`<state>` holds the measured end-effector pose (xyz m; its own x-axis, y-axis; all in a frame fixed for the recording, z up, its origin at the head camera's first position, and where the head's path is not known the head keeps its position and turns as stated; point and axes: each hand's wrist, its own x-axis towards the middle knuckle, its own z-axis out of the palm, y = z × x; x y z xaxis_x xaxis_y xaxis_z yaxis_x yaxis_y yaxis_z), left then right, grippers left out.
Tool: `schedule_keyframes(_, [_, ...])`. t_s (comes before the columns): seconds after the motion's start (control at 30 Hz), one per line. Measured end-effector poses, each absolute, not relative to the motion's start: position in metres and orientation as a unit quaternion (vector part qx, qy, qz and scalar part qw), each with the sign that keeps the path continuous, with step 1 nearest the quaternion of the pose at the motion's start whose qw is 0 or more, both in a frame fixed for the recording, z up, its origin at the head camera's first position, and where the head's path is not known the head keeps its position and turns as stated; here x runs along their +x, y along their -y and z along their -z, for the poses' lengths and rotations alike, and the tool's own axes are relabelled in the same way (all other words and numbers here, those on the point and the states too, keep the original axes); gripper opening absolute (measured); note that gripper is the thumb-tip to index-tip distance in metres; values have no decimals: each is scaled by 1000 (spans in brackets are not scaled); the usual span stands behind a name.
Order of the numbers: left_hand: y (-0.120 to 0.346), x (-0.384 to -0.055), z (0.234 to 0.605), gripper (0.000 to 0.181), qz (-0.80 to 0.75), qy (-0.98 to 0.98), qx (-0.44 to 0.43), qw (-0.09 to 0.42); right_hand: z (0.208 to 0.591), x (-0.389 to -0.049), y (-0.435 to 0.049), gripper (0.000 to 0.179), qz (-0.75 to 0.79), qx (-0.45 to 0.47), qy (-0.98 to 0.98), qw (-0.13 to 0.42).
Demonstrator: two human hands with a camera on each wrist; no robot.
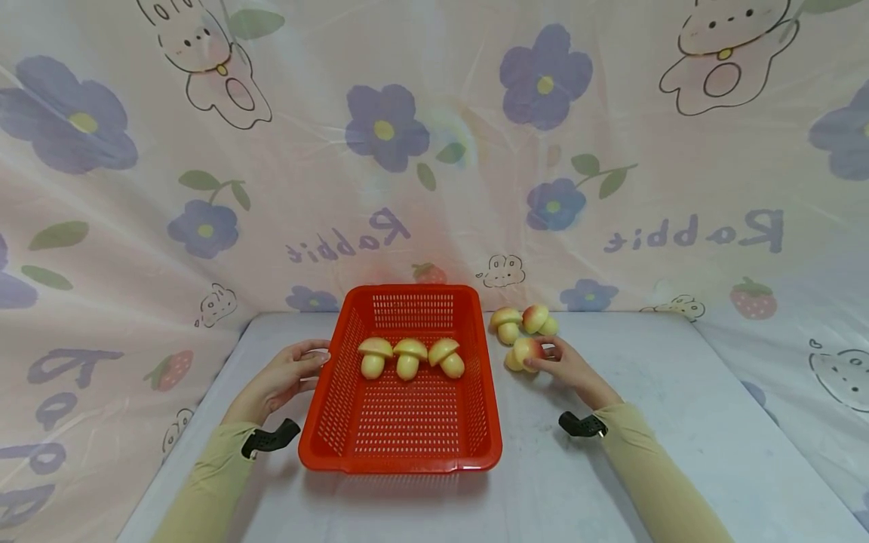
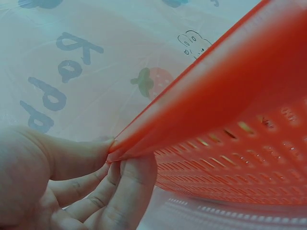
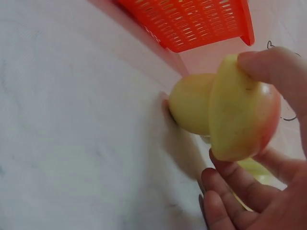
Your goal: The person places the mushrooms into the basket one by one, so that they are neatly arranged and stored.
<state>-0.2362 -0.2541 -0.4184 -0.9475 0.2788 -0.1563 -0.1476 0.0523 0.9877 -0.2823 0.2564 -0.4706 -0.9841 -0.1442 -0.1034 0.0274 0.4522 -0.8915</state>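
Observation:
A red plastic basket (image 1: pixel 407 437) with slotted walls stands in the middle of the table. Three yellow toy mushrooms (image 1: pixel 408 358) lie in a row inside it. My left hand (image 1: pixel 288 377) pinches the basket's left rim (image 2: pixel 129 143) between thumb and fingers. To the right of the basket, my right hand (image 1: pixel 569 368) holds another toy mushroom (image 3: pixel 240 110) by its pink-tinged cap, thumb on one side and fingers on the other. Its stem points toward the basket, low over the white table. Just behind it lie two more toy mushrooms (image 1: pixel 506 324).
The white table (image 1: pixel 645 452) reaches back to a hanging curtain (image 1: pixel 462 188) printed with flowers and rabbits, which also closes in both sides. A black wrist camera (image 1: pixel 271 437) sits on the left forearm, another camera (image 1: pixel 582 424) on the right.

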Motion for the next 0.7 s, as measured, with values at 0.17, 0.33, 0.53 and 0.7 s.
schedule_keyframes(0.17, [255, -236, 418, 53, -683, -713, 43, 156, 470, -286, -259, 68, 521, -20, -849, 90])
schedule_keyframes(0.33, [255, -235, 417, 53, -680, -715, 41, 157, 468, -285, -260, 69, 547, -22, -832, 91])
schedule_keyframes(0.53, [255, -235, 418, 53, -681, -715, 42, 155, 469, -285, -260, 68, 560, -30, -823, 90])
schedule_keyframes(0.7, [255, -235, 418, 53, -677, -719, 41, 154, 471, -286, -258, 68, 555, -33, -827, 85])
